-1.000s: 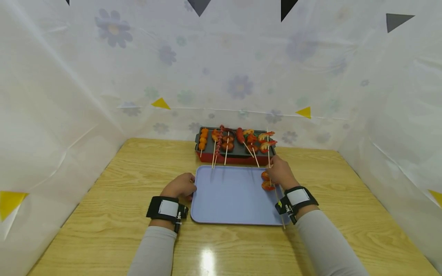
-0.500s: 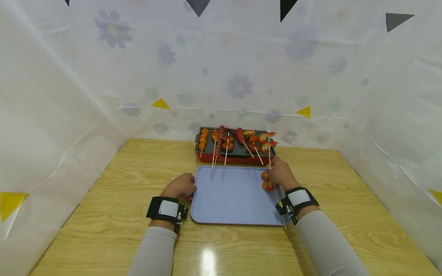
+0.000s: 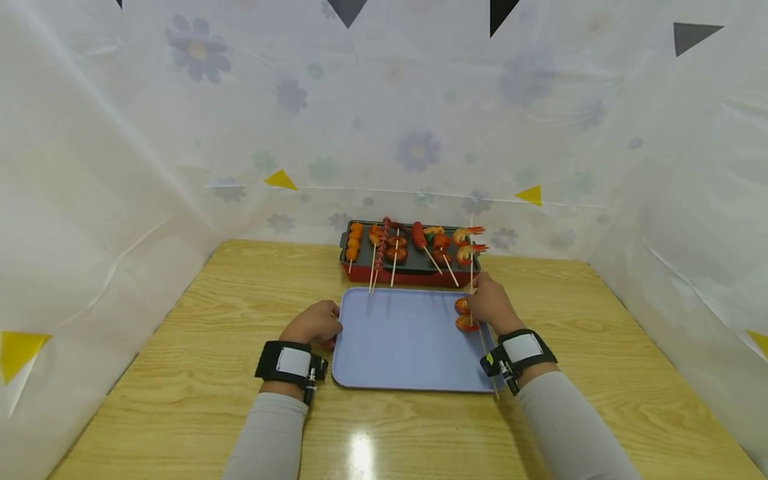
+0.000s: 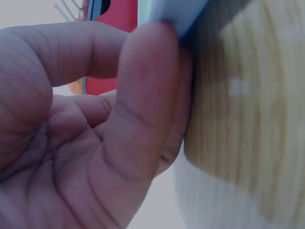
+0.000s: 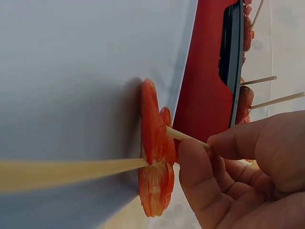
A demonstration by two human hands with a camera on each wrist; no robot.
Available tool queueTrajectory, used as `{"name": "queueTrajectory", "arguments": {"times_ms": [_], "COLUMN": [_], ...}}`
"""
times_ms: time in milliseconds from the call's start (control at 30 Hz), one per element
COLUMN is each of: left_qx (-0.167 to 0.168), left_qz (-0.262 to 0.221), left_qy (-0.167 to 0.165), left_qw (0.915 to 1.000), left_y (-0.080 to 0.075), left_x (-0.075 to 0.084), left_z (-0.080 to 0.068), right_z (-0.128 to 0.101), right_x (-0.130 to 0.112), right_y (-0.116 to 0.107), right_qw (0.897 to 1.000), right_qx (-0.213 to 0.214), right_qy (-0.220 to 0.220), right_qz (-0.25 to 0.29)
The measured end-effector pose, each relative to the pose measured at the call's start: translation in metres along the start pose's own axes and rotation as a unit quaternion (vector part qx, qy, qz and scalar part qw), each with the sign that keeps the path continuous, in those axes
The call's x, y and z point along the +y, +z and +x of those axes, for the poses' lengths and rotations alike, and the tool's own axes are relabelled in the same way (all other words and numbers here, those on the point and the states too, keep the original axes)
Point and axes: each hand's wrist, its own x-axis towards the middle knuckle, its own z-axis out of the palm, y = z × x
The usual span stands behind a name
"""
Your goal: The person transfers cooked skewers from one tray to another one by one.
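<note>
My left hand (image 3: 315, 325) grips the left rim of a lavender tray (image 3: 408, 347), thumb and fingers at its edge in the left wrist view. Over the tray's far right corner, my right hand (image 3: 493, 303) pinches the lower stick of a shrimp skewer between thumb and forefinger. Its two shrimp (image 3: 470, 253) lie at the right end of the black grill plate. Just beside these fingers, another skewer with red-orange pieces (image 5: 155, 152) rests on the tray, its stick (image 5: 71, 174) running over the near edge.
Behind the tray stands a small red grill (image 3: 402, 275) carrying several skewers, including orange balls (image 3: 353, 243) and a red sausage (image 3: 418, 235). Some sticks overhang its front toward the tray. Everything stands on a wooden table (image 3: 240, 293) enclosed by pale flowered sheets (image 3: 414, 120).
The shrimp skewer has shifted slightly right along the grill with my right hand. The neighbouring skewer's stick end has swung slightly right. My left hand and the tray stay put.
</note>
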Motion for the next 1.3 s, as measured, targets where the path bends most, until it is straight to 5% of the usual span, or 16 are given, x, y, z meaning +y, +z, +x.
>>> {"name": "queueTrajectory", "arguments": {"times_ms": [1100,1300], "left_qx": [-0.001,-0.003], "left_qz": [-0.002,-0.007], "left_qy": [0.006,-0.003], "left_qw": [1.0,1.0], "left_y": [-0.001,-0.001], "left_x": [0.001,0.002], "left_z": [-0.001,-0.001], "right_z": [-0.027,-0.037], "right_x": [-0.008,-0.009], "right_y": [-0.007,-0.01], "right_qw": [0.997,0.998], "right_qx": [0.043,0.009], "right_qy": [-0.069,-0.067], "right_qz": [0.014,-0.002]}}
